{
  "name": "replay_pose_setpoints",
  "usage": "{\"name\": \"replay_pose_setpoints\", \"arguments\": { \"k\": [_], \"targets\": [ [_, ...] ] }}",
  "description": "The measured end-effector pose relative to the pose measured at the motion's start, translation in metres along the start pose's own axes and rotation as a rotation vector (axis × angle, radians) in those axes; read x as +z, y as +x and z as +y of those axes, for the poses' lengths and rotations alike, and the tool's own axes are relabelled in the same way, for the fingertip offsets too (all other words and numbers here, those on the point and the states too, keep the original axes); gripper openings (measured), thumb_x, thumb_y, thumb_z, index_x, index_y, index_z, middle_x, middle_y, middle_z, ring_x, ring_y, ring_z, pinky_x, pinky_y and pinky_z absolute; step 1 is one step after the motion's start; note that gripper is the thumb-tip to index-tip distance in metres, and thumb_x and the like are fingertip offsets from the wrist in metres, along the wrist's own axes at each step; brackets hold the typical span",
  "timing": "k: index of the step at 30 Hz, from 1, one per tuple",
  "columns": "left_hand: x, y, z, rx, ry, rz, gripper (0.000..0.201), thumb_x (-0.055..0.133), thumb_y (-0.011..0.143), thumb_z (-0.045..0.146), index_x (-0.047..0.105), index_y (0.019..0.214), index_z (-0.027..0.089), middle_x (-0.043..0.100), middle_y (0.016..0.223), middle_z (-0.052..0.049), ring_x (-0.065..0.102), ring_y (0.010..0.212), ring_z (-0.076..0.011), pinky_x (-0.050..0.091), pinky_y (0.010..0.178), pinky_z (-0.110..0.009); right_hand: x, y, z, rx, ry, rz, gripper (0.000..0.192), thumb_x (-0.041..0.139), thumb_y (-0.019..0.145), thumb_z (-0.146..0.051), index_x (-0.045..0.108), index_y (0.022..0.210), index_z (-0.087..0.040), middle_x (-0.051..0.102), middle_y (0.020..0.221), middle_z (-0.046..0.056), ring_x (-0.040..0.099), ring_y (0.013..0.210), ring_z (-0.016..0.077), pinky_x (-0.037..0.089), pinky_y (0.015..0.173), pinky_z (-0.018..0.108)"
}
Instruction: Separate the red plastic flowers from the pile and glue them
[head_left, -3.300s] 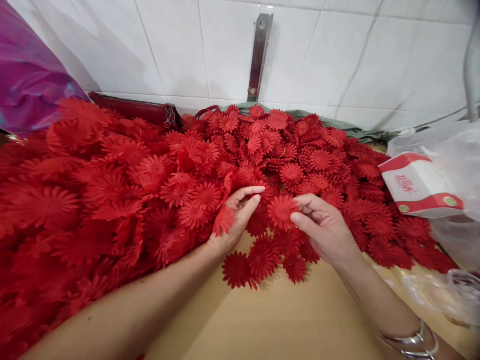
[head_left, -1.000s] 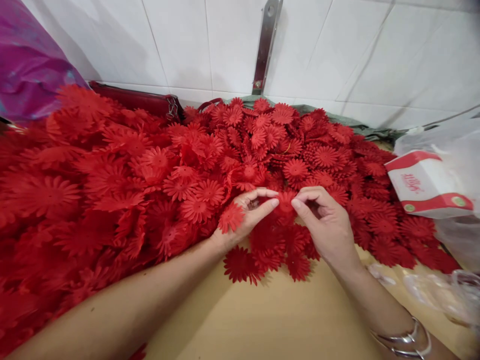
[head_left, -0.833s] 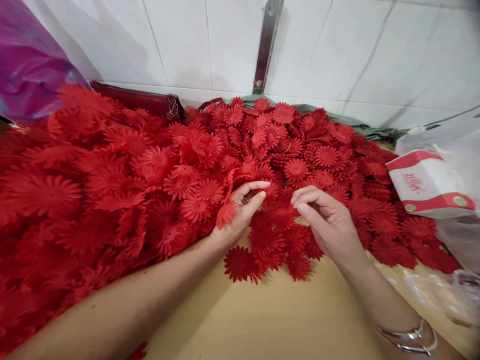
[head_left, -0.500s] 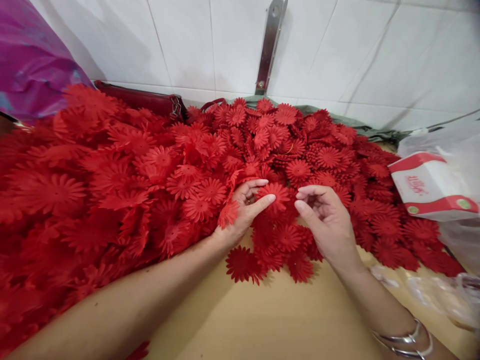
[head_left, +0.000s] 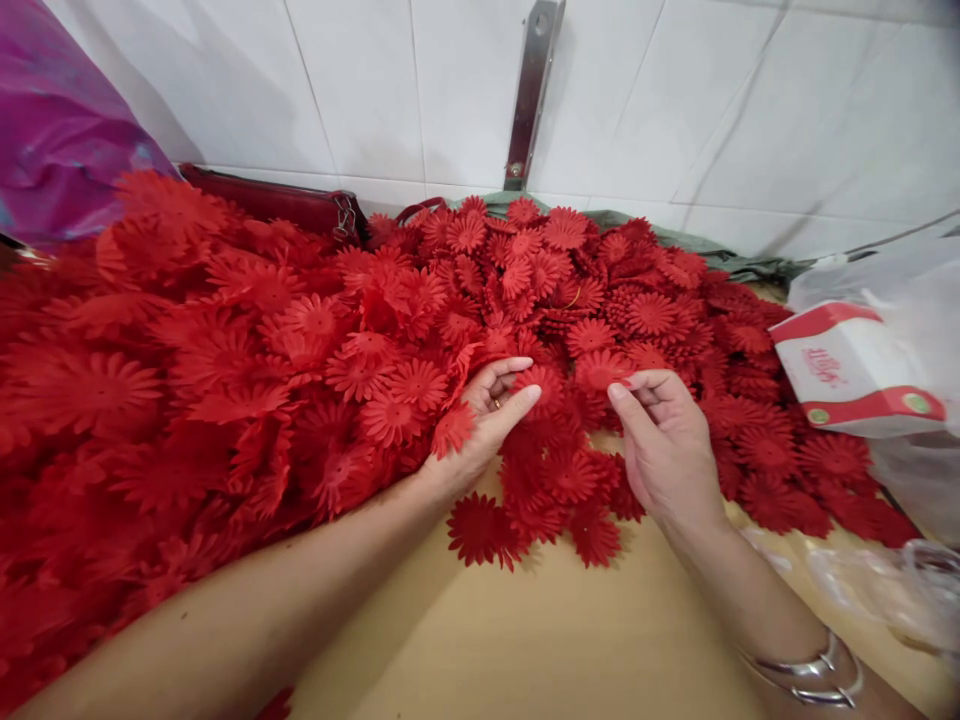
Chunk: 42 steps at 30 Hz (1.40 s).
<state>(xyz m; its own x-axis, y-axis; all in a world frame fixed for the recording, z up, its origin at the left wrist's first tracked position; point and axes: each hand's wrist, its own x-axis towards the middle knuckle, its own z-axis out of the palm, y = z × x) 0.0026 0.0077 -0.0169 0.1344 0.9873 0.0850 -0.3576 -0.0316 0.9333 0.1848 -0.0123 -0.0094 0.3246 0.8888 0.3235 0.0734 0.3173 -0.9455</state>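
My right hand (head_left: 670, 440) pinches the edge of a red artificial flower (head_left: 600, 370) between thumb and forefinger. This flat piece has many narrow petals. Facing it, my left hand (head_left: 495, 400) is half curled, a gap showing between its thumb and forefinger. Another red flower (head_left: 541, 383) lies just beyond the left fingertips, partly behind the thumb. One more flower (head_left: 453, 430) rests against the left hand near the wrist. Below and between both hands, a small loose heap of flowers (head_left: 570, 475) lies on the tan tabletop (head_left: 480, 640).
A large pile of red flowers (head_left: 247, 350) spreads left and across the back. Stacked flowers (head_left: 765, 445) lie to the right, beside a white-and-red box (head_left: 847, 365) and clear plastic (head_left: 862, 585). Behind stand a dark red purse (head_left: 277, 203), a metal bracket (head_left: 531, 95) and a tiled wall (head_left: 360, 90).
My right hand's fingers were apart with nothing between them; now they pinch a flower, which sits right of where one showed by the left thumb. The left hand has hardly moved.
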Motion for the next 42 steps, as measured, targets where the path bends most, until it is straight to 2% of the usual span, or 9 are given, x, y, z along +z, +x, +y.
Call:
{"name": "replay_pose_setpoints", "arguments": {
  "k": [3, 6, 9, 17, 22, 28, 30, 34, 42],
  "targets": [
    [-0.002, 0.003, -0.004, -0.006, -0.060, 0.035, 0.043, 0.078, 0.079, 0.035, 0.063, 0.118, 0.024, 0.068, 0.103, -0.001, 0.063, 0.091, -0.0135, 0.047, 0.085, -0.028, 0.000, -0.001, -0.010, 0.028, 0.035, -0.034, 0.024, 0.080, 0.080, -0.035, 0.062, 0.091, -0.026, 0.061, 0.082, -0.003, 0.058, 0.074, 0.0131, 0.050, 0.072, 0.025],
    [-0.003, 0.005, -0.005, -0.001, -0.065, 0.036, 0.044, 0.080, 0.077, 0.035, 0.063, 0.116, 0.024, 0.068, 0.095, 0.001, 0.062, 0.085, -0.0126, 0.047, 0.083, -0.027, -0.003, -0.004, -0.024, 0.068, -0.019, -0.356, 0.021, 0.074, 0.087, -0.040, 0.067, 0.103, -0.028, 0.066, 0.080, -0.002, 0.063, 0.073, 0.0148, 0.052, 0.070, 0.027],
    [-0.002, 0.005, -0.004, 0.008, -0.046, 0.057, 0.044, 0.082, 0.076, 0.034, 0.065, 0.115, 0.023, 0.065, 0.087, 0.002, 0.060, 0.080, -0.0112, 0.045, 0.081, -0.026, -0.005, -0.007, -0.032, -0.055, -0.184, -0.623, 0.016, 0.069, 0.092, -0.039, 0.074, 0.100, -0.027, 0.074, 0.099, 0.004, 0.069, 0.098, 0.0211, 0.054, 0.091, 0.037],
    [0.002, -0.001, 0.007, -0.036, 0.008, -0.063, 0.039, 0.086, 0.071, 0.037, 0.066, 0.100, 0.020, 0.068, 0.083, 0.002, 0.060, 0.074, -0.0113, 0.045, 0.074, -0.026, 0.003, -0.010, -0.025, -0.333, -0.367, -0.334, 0.023, 0.079, 0.085, -0.032, 0.068, 0.105, -0.029, 0.065, 0.106, 0.005, 0.062, 0.104, 0.0226, 0.049, 0.098, 0.040],
    [0.001, -0.004, 0.011, -0.043, 0.038, -0.151, 0.035, 0.086, 0.072, 0.036, 0.068, 0.097, 0.019, 0.067, 0.079, 0.002, 0.056, 0.069, -0.0097, 0.041, 0.069, -0.024, 0.004, -0.012, -0.021, -0.235, -0.347, -0.317, 0.005, 0.070, 0.092, -0.030, 0.067, 0.093, -0.026, 0.065, 0.101, 0.003, 0.062, 0.099, 0.0201, 0.048, 0.094, 0.037],
    [0.001, -0.001, 0.004, -0.067, -0.082, -0.074, 0.041, 0.086, 0.073, 0.034, 0.070, 0.109, 0.021, 0.068, 0.089, 0.001, 0.060, 0.081, -0.0112, 0.045, 0.081, -0.025, -0.005, -0.002, -0.007, -0.089, -0.145, -0.040, 0.013, 0.069, 0.093, -0.035, 0.061, 0.093, -0.025, 0.061, 0.090, -0.001, 0.059, 0.084, 0.0157, 0.048, 0.081, 0.029],
    [0.001, 0.001, 0.002, -0.066, -0.141, 0.000, 0.044, 0.086, 0.073, 0.034, 0.070, 0.112, 0.021, 0.067, 0.092, 0.001, 0.059, 0.083, -0.0104, 0.044, 0.080, -0.024, -0.007, -0.001, -0.010, -0.084, -0.134, -0.114, 0.012, 0.069, 0.093, -0.035, 0.062, 0.095, -0.026, 0.061, 0.089, -0.001, 0.059, 0.082, 0.0148, 0.048, 0.077, 0.027],
    [0.000, 0.004, 0.000, -0.064, -0.197, 0.061, 0.047, 0.088, 0.071, 0.033, 0.069, 0.111, 0.021, 0.064, 0.082, 0.004, 0.055, 0.073, -0.0081, 0.042, 0.075, -0.023, -0.007, -0.005, -0.025, -0.133, -0.229, -0.475, 0.011, 0.067, 0.095, -0.036, 0.069, 0.098, -0.025, 0.069, 0.098, 0.002, 0.064, 0.095, 0.0175, 0.049, 0.088, 0.029],
    [0.002, 0.001, 0.005, -0.061, -0.119, -0.069, 0.044, 0.091, 0.065, 0.035, 0.066, 0.097, 0.018, 0.069, 0.078, 0.004, 0.059, 0.069, -0.0086, 0.044, 0.071, -0.023, 0.002, -0.013, -0.020, -0.243, -0.329, -0.316, 0.023, 0.077, 0.087, -0.034, 0.065, 0.104, -0.025, 0.066, 0.105, 0.003, 0.062, 0.104, 0.0198, 0.048, 0.098, 0.035]
  ]
}}
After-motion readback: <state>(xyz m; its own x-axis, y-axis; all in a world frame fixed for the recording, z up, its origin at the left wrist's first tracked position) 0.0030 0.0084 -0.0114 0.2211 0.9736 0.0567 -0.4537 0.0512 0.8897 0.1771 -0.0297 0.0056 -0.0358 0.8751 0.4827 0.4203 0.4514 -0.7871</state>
